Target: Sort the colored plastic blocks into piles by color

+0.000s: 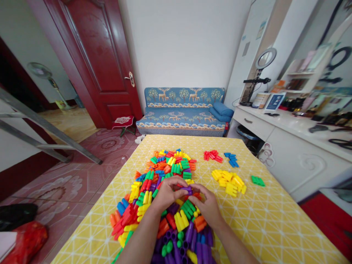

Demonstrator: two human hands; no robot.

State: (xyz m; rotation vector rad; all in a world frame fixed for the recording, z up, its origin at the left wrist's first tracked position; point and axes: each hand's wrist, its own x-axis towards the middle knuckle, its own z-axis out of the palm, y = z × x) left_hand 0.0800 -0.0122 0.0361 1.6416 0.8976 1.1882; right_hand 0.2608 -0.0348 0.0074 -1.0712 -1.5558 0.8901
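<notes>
Between the fingertips of both hands is a purple plastic bullet-shaped toy piece (188, 190). My left hand (171, 190) pinches it from the left, thumb and fingers closed. From the right, my right hand (206, 204) grips its other end with thumb and forefinger. Beneath and around the hands spreads a big mixed pile of the same kind of pieces (181, 220) in several colours. To the right lie sorted groups: red pieces (213, 156), blue pieces (231, 160), yellow pieces (228, 182) and a small green group (257, 180).
The pieces lie on a table with a yellow patterned cloth (277, 216). Beyond its far edge stands a blue sofa (181, 113). A white dresser (297, 146) is at the right; a metal ladder (60, 139) and a red door (96, 47) are on the left.
</notes>
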